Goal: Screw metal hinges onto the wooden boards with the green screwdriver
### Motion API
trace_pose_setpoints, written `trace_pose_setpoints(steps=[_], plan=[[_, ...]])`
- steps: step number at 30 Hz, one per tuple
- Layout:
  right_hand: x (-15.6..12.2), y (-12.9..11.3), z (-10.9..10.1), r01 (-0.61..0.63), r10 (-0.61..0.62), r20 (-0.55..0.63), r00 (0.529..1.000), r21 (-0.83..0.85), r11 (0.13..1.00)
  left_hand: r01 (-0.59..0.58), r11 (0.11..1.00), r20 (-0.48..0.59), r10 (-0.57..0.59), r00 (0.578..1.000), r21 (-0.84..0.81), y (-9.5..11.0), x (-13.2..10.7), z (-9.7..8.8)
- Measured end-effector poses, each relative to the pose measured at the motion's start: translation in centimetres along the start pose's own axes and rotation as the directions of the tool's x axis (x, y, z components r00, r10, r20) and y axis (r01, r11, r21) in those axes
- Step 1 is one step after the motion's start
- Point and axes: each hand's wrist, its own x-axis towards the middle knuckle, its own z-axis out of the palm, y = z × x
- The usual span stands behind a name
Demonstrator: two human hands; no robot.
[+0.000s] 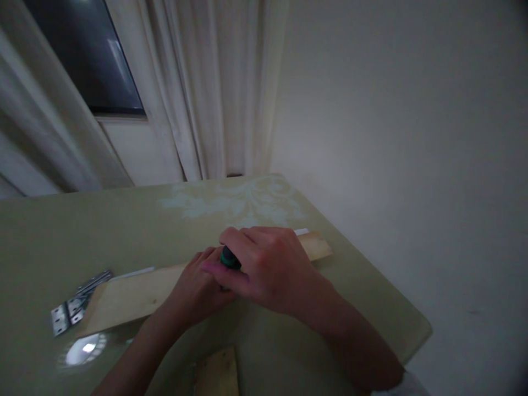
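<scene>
Right hand (270, 269) closed around a green-black handle (230, 258), thumb along the near side, fingers over the top. Looks like a screwdriver, but its working end is hidden, so can't tell what it bears on. Left hand (202, 289) sits just beside it, low over the middle of the board (132, 294), fingers bent; can't tell whether it pins the board, steadies the tool or holds something small. Handle is between the two hands, above the board, which lies across the tabletop (61, 231) and shows out past both of them.

Risks, my judgement: if the tip slips sideways under push, it could jab the left hand, since the fingers are so close. Board's near edge seems raised, with shade under it; pressing off-centre could rock or skid it, more so if the tabletop is slick, and the lamp glare on it hints at that. Tool leaning over would make it skip. Hinges (68, 314) lie at the board's left end, contact unclear; a shifting board could knock them along. Wood block (218, 374) at the near side is apart from the board, less at risk. Hands block the view of the contact spot, dim light too, so a bad angle could go unnoticed.
</scene>
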Motion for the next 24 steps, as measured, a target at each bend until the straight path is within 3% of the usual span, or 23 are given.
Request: trace_pose_setpoints(steps=[4,8,13,18,24], plan=[[0.0,0.2,0.0,-0.009,0.009,-0.008,1.000,-0.012,1.000,0.000,0.999,-0.049,0.002,0.999,0.054,-0.2,0.2,0.0],[0.4,0.3,-0.2,-0.052,0.052,0.000,0.999,-0.003,0.999,0.045,0.999,0.022,-0.045,0.999,0.031,0.3,0.8,-0.9],[0.7,0.6,-0.7,-0.222,0.226,0.098,0.969,-0.050,0.974,0.017,1.000,0.145,-0.018,0.989,0.008,0.3,1.1,-1.5],[0.6,1.3,-0.7,-0.110,0.097,0.102,0.990,0.126,0.986,-0.053,0.998,0.114,0.054,0.992,-0.016,-0.5,1.0,-1.3],[0.5,1.6,-0.6,-0.018,0.015,0.018,1.000,0.164,0.986,-0.069,0.997,0.111,0.072,0.991,-0.023,-0.7,1.0,-1.5]])
